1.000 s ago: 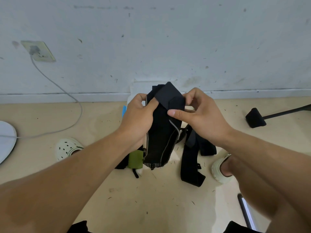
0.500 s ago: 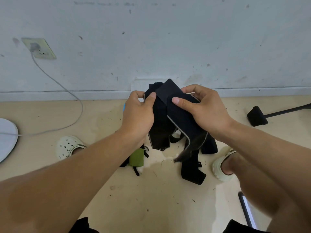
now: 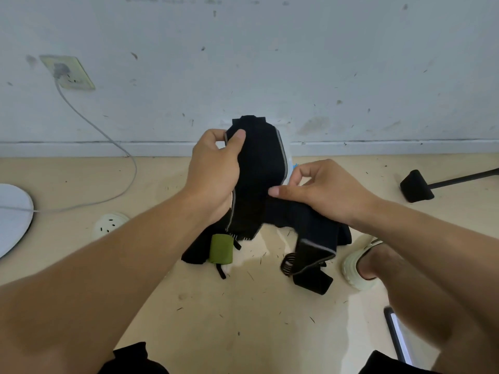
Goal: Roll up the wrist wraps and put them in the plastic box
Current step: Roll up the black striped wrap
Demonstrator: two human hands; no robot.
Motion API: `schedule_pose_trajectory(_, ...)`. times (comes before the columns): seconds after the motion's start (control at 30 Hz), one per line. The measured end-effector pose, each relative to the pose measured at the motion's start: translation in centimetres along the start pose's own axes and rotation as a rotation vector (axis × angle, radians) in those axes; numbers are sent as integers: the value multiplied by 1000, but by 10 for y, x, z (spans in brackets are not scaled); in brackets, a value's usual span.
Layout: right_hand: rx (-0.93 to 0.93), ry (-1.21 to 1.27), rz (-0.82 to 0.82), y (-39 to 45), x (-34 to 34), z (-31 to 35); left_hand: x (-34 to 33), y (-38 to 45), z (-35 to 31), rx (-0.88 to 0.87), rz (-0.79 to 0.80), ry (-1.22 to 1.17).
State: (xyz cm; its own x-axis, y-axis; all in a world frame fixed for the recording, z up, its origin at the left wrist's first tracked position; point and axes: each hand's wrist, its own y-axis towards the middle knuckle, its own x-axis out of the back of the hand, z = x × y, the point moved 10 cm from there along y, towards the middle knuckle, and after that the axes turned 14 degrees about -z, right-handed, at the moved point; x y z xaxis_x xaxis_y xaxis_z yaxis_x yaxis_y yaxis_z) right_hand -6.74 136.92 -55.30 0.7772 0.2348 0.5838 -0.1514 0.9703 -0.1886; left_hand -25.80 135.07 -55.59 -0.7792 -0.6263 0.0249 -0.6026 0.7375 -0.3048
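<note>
A black wrist wrap (image 3: 259, 168) with a grey edge stripe hangs in the air in front of the wall. My left hand (image 3: 216, 174) grips its upper left edge, thumb on the front. My right hand (image 3: 321, 190) pinches its right side lower down, and the wrap's tail (image 3: 316, 247) droops from that hand to the floor. Other black wraps (image 3: 313, 282) lie on the floor below, beside a rolled green one (image 3: 221, 249). The plastic box (image 3: 290, 163) is almost wholly hidden behind the held wrap; only a pale sliver with a blue bit shows.
A white shoe (image 3: 110, 225) lies at the left and my foot in a pale sandal (image 3: 361, 265) at the right. A cable (image 3: 113, 147) runs from a wall socket to a white round base (image 3: 13, 211). A black stand foot (image 3: 417, 186) is at right.
My right hand slid down from the top of the wrap to its right side. The wrap has unfolded, and its tail now trails to the floor. My left hand rose slightly.
</note>
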Motion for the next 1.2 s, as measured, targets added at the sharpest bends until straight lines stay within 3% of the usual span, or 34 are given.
schedule_pose_trajectory(0.2,6,86,17,-3,-5,10,-3,-1,5,40,43,6)
schedule_pose_trajectory(0.37,-188,522,-102,6,10,2,-23,-15,21,65,293,188)
schedule_pose_trajectory(0.43,-239,593,-124,10,14,-4,-27,-19,30,40,321,242)
schedule_pose_trajectory(0.53,-285,551,-13,11,8,-8,-22,-14,35,33,243,204)
schedule_pose_trajectory(0.73,-248,127,317,-12,-23,-18,-4,6,30,66,25,47)
schedule_pose_trajectory(0.83,-207,70,281,-12,-23,-17,-2,6,27,70,14,45)
schedule_pose_trajectory(1.03,-307,518,30,7,6,-12,-35,-26,42,105,379,225)
schedule_pose_trajectory(1.2,-323,421,137,6,6,-14,-26,-12,42,81,223,128)
